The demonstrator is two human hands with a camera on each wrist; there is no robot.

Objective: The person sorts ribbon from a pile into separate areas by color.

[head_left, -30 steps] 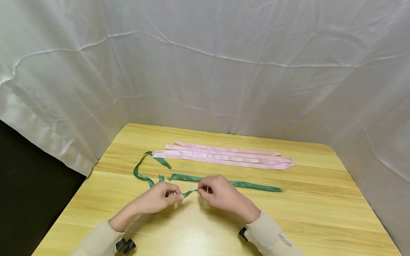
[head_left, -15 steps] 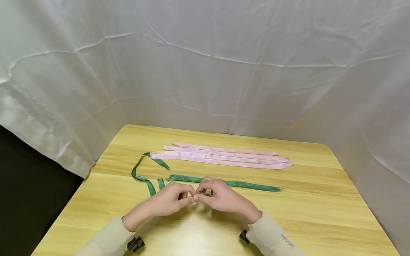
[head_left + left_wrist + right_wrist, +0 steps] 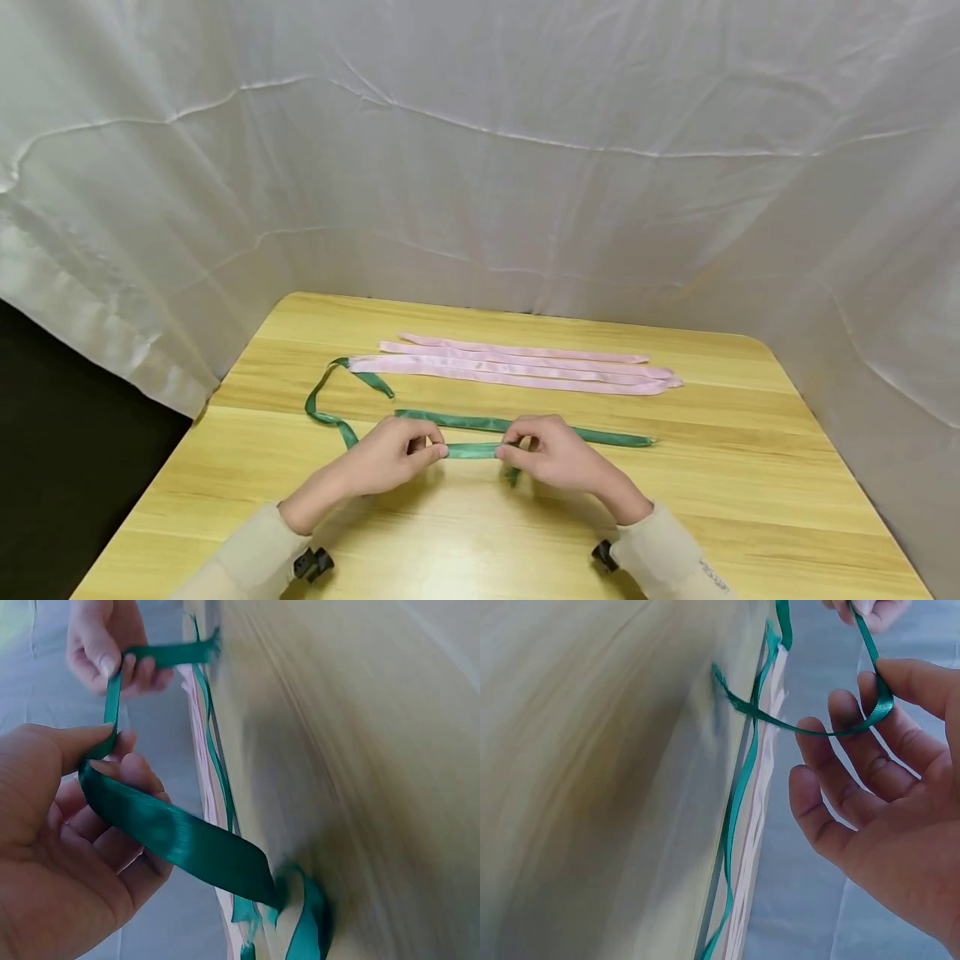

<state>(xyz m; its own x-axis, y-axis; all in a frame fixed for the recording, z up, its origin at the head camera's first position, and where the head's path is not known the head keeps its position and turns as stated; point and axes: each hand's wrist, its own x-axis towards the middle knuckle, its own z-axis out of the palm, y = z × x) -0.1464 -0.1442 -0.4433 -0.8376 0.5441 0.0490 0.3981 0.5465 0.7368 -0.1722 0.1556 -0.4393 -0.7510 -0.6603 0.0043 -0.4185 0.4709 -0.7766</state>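
A green satin ribbon (image 3: 471,451) is stretched flat between both hands, just above the table. My left hand (image 3: 397,454) pinches it between thumb and index finger. From that pinch, a length of the ribbon (image 3: 180,836) hangs down to the table in the left wrist view. Thumb and forefinger of my right hand (image 3: 555,454) pinch the other part, and the frayed end (image 3: 513,477) dangles below. In the right wrist view that tail (image 3: 802,729) curves past the remaining fingers. A second green ribbon (image 3: 457,421) lies straight on the table just behind the hands.
Several pink ribbons (image 3: 517,367) lie side by side toward the back of the wooden table (image 3: 480,542). A loop of green ribbon (image 3: 321,400) curls at the left, touching the pink ends. White curtains (image 3: 480,192) hang behind the table.
The hands came together at the ribbon half a second ago and are now apart, the right hand having moved right. A flat stretch of green ribbon now spans them.
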